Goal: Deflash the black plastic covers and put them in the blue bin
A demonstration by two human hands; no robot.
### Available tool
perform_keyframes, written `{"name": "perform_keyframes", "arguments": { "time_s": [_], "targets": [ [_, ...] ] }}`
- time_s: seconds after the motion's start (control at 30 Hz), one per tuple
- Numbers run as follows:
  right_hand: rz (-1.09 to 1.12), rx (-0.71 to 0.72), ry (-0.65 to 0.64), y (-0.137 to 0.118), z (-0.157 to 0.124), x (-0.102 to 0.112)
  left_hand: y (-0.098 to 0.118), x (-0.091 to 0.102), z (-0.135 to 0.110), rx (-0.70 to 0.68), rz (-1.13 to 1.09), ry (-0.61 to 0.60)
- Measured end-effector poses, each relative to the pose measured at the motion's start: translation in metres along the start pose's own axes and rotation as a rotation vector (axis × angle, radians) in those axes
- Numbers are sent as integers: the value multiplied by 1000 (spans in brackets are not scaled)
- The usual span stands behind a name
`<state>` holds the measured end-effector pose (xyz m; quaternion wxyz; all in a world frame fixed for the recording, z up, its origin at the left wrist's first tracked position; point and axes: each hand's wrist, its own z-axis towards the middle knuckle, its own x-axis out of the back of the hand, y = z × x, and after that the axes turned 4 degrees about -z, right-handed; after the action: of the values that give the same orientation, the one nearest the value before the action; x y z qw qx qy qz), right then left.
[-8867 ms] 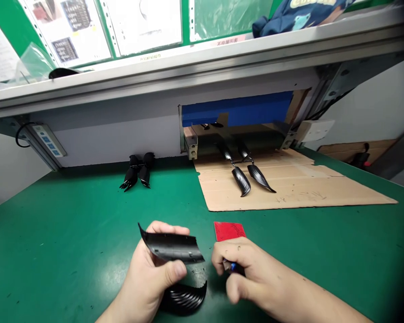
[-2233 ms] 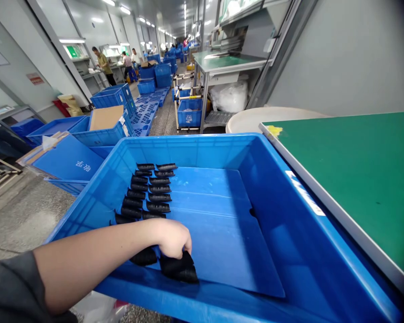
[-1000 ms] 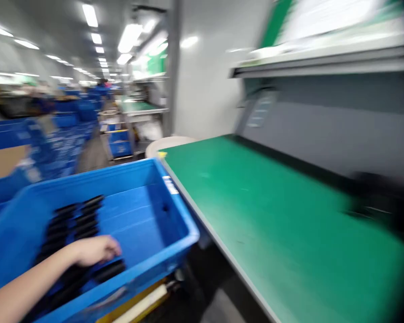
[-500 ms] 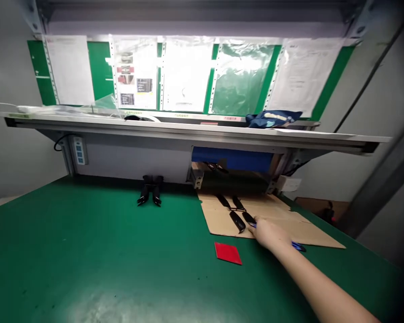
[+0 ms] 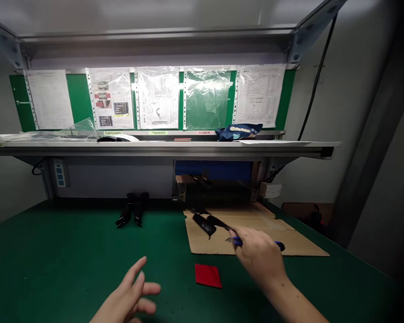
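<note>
My right hand [image 5: 259, 255] is shut around small blue-handled cutters [image 5: 237, 242], and their metal tip points left over the cardboard sheet [image 5: 208, 244]. Just beyond the tip lie curved black ribbed plastic pieces [image 5: 205, 225] on the cardboard. My left hand [image 5: 129, 291] hovers low over the green bench mat [image 5: 54, 255] with its fingers spread, holding nothing. The nearest thing to it is a red square pad [image 5: 207, 276], lying on the mat to its right.
More black pieces [image 5: 132, 209] stand on the mat by the back wall. A metal shelf [image 5: 155, 146] crosses above, carrying a blue cloth bag [image 5: 239, 131]. Plastic-sleeved papers [image 5: 158, 98] hang behind it. A blue-fronted fixture [image 5: 213, 170] sits under the shelf.
The view has swung from the blue crate back to the bench. My left hand has left the crate and now hangs empty over the mat. My right hand has moved slightly left with the cutters.
</note>
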<state>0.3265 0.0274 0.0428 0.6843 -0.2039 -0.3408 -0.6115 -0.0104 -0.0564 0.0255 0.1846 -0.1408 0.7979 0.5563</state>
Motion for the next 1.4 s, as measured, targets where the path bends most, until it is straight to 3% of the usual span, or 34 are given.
{"name": "perform_keyframes", "arguments": {
  "time_s": [0.07,0.13,0.23,0.3,0.4,0.5,0.57,0.7,0.87,1.0,1.1,1.17,1.27,1.4],
  "targets": [
    [95,177,122,-31,-6,12,4,-30,21,64,-125,43],
    [165,335,207,-62,-15,18,7,-46,37,39,-222,128],
    [293,574,316,-93,-25,20,10,-47,51,-111,-262,264],
    [445,604,298,-95,-28,18,11,-37,58,-192,-227,300],
    [570,319,1,-70,-26,4,12,-17,69,-247,-193,264],
    [420,-48,-369,-31,-24,-21,3,2,86,-216,-292,32],
    [341,-150,-490,-13,-23,-35,-10,12,97,-142,-367,-133],
    [348,-123,-563,-11,-23,-44,-39,18,105,54,-454,-264],
    [523,109,-659,-30,-26,-42,-48,11,98,238,-505,-421],
    [652,99,-588,-45,-25,-39,-46,8,93,301,-375,-408],
    [809,85,-436,-68,-21,-24,-47,5,88,340,-327,-371],
    [861,149,-343,-86,-20,-13,-48,1,85,367,-295,-336],
    [800,255,-280,-104,-25,-8,-50,-6,80,392,-254,-286],
    [680,400,-263,-109,-37,-19,-48,-14,73,374,-151,-189]
  ]
}}
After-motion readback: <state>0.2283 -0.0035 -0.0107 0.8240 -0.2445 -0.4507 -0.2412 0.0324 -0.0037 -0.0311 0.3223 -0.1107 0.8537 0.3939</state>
